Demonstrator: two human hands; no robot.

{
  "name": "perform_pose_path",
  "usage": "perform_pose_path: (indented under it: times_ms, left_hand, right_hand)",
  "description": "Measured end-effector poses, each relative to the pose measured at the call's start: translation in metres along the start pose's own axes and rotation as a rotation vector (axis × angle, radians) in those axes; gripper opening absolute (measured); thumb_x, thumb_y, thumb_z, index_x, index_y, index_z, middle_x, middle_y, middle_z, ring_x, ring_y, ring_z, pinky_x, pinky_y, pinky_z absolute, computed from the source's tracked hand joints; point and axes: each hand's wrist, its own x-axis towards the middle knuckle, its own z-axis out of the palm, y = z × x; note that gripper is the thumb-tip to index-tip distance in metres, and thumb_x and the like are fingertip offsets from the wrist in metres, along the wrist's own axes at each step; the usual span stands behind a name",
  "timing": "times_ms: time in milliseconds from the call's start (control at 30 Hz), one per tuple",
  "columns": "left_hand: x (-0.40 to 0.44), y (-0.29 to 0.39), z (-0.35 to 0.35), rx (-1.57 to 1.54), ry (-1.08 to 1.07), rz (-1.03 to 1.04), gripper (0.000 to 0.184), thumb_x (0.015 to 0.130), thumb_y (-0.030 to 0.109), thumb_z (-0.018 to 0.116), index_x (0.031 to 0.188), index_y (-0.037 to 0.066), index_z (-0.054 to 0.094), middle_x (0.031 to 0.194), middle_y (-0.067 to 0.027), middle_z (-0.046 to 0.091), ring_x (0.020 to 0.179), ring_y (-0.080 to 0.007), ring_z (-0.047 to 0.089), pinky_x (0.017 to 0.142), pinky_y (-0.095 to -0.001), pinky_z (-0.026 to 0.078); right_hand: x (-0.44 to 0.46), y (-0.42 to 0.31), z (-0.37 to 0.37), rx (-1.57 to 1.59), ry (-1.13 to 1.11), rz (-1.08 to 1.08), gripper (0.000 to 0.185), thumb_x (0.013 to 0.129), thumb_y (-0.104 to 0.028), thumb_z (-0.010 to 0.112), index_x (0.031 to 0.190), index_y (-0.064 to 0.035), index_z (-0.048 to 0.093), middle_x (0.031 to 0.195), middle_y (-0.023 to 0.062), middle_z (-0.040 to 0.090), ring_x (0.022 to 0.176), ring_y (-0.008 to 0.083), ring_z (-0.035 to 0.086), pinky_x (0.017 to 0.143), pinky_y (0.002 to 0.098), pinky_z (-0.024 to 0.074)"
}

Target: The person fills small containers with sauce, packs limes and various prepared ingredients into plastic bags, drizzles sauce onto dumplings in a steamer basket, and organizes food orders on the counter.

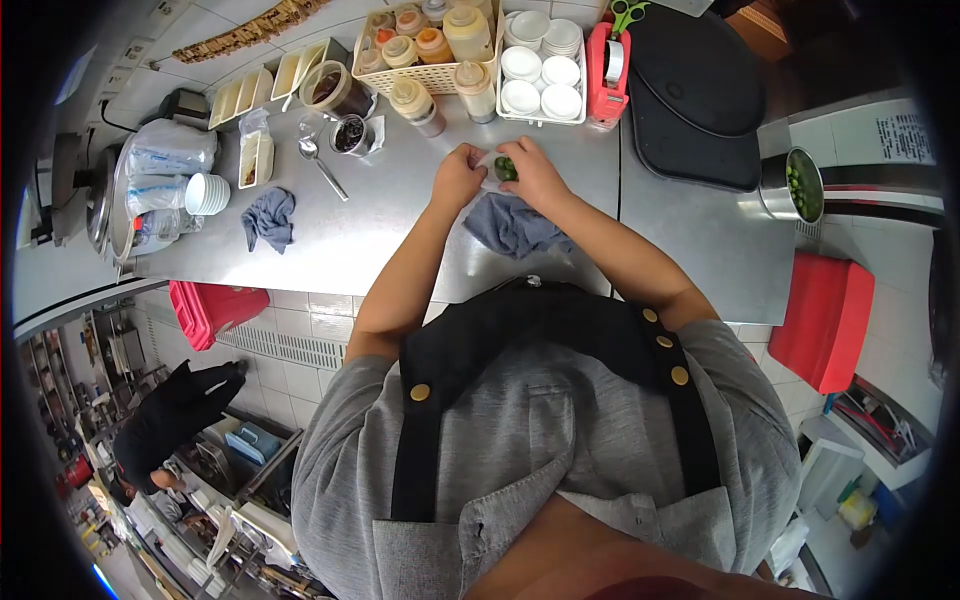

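Our L hand (459,180) & R hand (540,178) are both gripping a pale holder (488,172) (wrap or cup, can't tell tbh) w/ green bits (505,168), over the counter (385,235) nr the grey cloth (512,224). If one pinch slips, we'd prob tip greens onto the cloth.

The held food (506,170) was green, both cloths (512,226) blue-grey, the counter (380,235) silvery, the apron (545,305) black with gold buttons (419,392), the shirt (350,440) flecked grey.

Smooth, softly glossy metal counter (375,225); matt, rough cloth (508,224); pale held item (489,180), perhaps plastic.
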Motion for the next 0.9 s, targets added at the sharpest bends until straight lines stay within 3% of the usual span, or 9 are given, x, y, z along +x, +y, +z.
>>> perform_pose_path:
  times_ms: [167, 300, 333, 367, 600, 667, 700, 767, 900]
  left_hand:
    - [-0.019, 0.020, -0.001, -0.078, 0.052, 0.130, 0.039, 0.084, 0.010, 0.076, 0.122, 0.010, 0.065, 0.119, -0.0158, 0.062, 0.095, -0.0277, 0.065, 0.080, -0.0367, 0.055]
    - [-0.027, 0.033, -0.002, 0.126, 0.131, 0.422, 0.048, 0.081, 0.014, 0.080, 0.126, 0.017, 0.065, 0.133, -0.0146, 0.056, 0.106, -0.0304, 0.060, 0.094, -0.0410, 0.051]
    - [-0.028, 0.038, -0.004, 0.242, 0.190, 0.496, 0.048, 0.080, 0.015, 0.081, 0.126, 0.018, 0.066, 0.134, -0.0133, 0.056, 0.108, -0.0306, 0.059, 0.098, -0.0426, 0.049]
    - [-0.027, 0.040, -0.005, 0.243, 0.188, 0.495, 0.048, 0.080, 0.015, 0.081, 0.126, 0.018, 0.066, 0.134, -0.0133, 0.056, 0.108, -0.0306, 0.059, 0.098, -0.0426, 0.049]
    - [-0.022, 0.040, -0.001, 0.341, 0.094, 0.679, 0.027, 0.080, 0.018, 0.079, 0.107, 0.022, 0.076, 0.117, 0.0009, 0.067, 0.108, -0.0264, 0.059, 0.096, -0.0422, 0.048]
    - [-0.020, 0.038, 0.004, 0.345, 0.109, 0.673, 0.024, 0.081, 0.021, 0.079, 0.104, 0.022, 0.078, 0.113, 0.0036, 0.069, 0.107, -0.0259, 0.059, 0.095, -0.0417, 0.047]
    - [-0.020, 0.038, 0.004, 0.349, 0.110, 0.638, 0.021, 0.080, 0.022, 0.079, 0.102, 0.023, 0.078, 0.112, 0.0053, 0.069, 0.108, -0.0246, 0.058, 0.094, -0.0406, 0.046]
    - [-0.021, 0.037, 0.006, 0.356, 0.111, 0.607, 0.019, 0.080, 0.024, 0.078, 0.099, 0.024, 0.079, 0.111, 0.0070, 0.070, 0.108, -0.0234, 0.058, 0.093, -0.0395, 0.045]
    - [-0.019, 0.030, 0.013, 0.369, 0.208, 0.614, 0.015, 0.078, 0.026, 0.079, 0.093, 0.027, 0.079, 0.104, 0.0123, 0.071, 0.116, -0.0215, 0.056, 0.097, -0.0424, 0.037]
  right_hand:
    - [-0.004, 0.012, 0.002, 0.148, 0.101, 0.015, 0.069, 0.068, -0.004, 0.088, 0.128, -0.0067, 0.055, 0.125, 0.0157, 0.058, 0.111, 0.0344, 0.060, 0.088, 0.0418, 0.0561]
    - [-0.011, 0.020, 0.006, 0.317, 0.093, 0.020, 0.070, 0.068, -0.003, 0.088, 0.129, -0.0067, 0.054, 0.128, 0.0152, 0.057, 0.111, 0.0302, 0.061, 0.085, 0.0397, 0.0586]
    - [-0.016, 0.017, 0.003, 0.258, 0.156, 0.004, 0.070, 0.066, -0.003, 0.088, 0.128, -0.0066, 0.054, 0.124, 0.0158, 0.060, 0.113, 0.0333, 0.060, 0.092, 0.0422, 0.0539]
    - [-0.019, 0.014, -0.001, 0.200, 0.220, -0.011, 0.070, 0.065, -0.003, 0.087, 0.127, -0.0066, 0.054, 0.120, 0.0164, 0.062, 0.114, 0.0364, 0.059, 0.099, 0.0446, 0.0492]
    - [-0.029, 0.036, 0.010, 0.258, 0.311, 0.163, 0.060, 0.069, -0.002, 0.080, 0.124, -0.0064, 0.056, 0.117, 0.0159, 0.064, 0.110, 0.0361, 0.062, 0.093, 0.0448, 0.0512]
    - [-0.020, 0.045, 0.016, 0.294, 0.219, 0.377, 0.044, 0.075, -0.010, 0.077, 0.116, -0.0055, 0.062, 0.101, 0.0158, 0.068, 0.096, 0.0346, 0.067, 0.085, 0.0456, 0.0535]
    - [-0.016, 0.047, 0.016, 0.295, 0.223, 0.377, 0.044, 0.075, -0.010, 0.077, 0.116, -0.0055, 0.062, 0.101, 0.0158, 0.068, 0.096, 0.0346, 0.067, 0.085, 0.0456, 0.0535]
    - [-0.012, 0.051, 0.017, 0.064, 0.171, 0.336, 0.028, 0.081, -0.014, 0.074, 0.104, -0.0019, 0.065, 0.081, 0.0093, 0.068, 0.075, 0.0273, 0.068, 0.071, 0.0396, 0.0548]
    - [-0.006, 0.029, -0.005, -0.086, 0.161, 0.354, 0.019, 0.083, -0.015, 0.073, 0.095, -0.0026, 0.066, 0.076, 0.0072, 0.068, 0.072, 0.0242, 0.067, 0.069, 0.0387, 0.0537]
